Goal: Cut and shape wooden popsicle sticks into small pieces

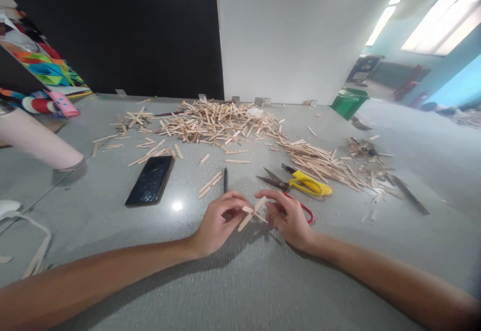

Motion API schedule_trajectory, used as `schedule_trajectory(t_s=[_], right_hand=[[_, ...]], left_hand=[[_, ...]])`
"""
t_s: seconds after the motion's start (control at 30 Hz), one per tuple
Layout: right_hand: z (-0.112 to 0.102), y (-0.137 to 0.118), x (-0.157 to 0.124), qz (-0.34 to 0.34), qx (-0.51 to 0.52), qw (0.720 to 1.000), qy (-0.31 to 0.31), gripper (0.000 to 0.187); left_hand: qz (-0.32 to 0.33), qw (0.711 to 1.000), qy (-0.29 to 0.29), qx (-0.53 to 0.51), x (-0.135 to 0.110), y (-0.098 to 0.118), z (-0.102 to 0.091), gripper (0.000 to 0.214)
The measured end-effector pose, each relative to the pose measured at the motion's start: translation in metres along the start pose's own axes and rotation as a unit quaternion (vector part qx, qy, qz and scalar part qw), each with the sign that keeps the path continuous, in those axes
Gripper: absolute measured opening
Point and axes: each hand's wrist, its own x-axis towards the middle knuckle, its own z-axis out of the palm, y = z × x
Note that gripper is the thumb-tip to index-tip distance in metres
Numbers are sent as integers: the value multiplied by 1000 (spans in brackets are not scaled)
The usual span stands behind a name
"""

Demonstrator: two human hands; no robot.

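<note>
My left hand (220,220) pinches a small piece made of crossed wooden craft sticks (246,222) above the grey table. One stick slants up to the right and another crosses it. Close by on the right, my right hand (289,218) has its fingers curved and apart. Its index fingertip is near the upper stick end; whether it touches cannot be told. Yellow-handled scissors (311,184) lie just beyond my right hand, along with a red handle (308,213) partly hidden by it. A dark pen (226,179) and several loose sticks (210,184) lie beyond my left hand.
A large heap of craft sticks (210,123) lies at the back, with a second pile (319,160) to the right. A phone (150,180) rests at left, near a pale cylinder (41,138). A metal blade (409,194) lies at right. A green bin (349,103) stands behind.
</note>
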Motion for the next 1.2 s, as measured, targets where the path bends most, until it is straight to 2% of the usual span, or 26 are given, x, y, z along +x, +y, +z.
schedule_trajectory(t_s=[0.33,0.6,0.73,0.87,0.97,1.2], right_hand=[[1,5,1,3,6,1000,4,23],[2,3,1,3,18,1000,-3,20],[2,2,0,-1,28,1000,5,25],[0,0,-2,-18,8,1000,0,6],[-1,-3,-2,-37,-9,999,-31,4],[3,0,1,-55,-14,997,-59,17]], left_hand=[[19,999,3,28,-2,-1,-2,13],[-7,999,33,21,-3,1,3,16],[-16,998,59,22,-4,1,3,21],[-5,997,73,28,-5,0,3,20],[4,997,69,33,-5,1,3,18],[30,996,56,56,-6,2,2,8]])
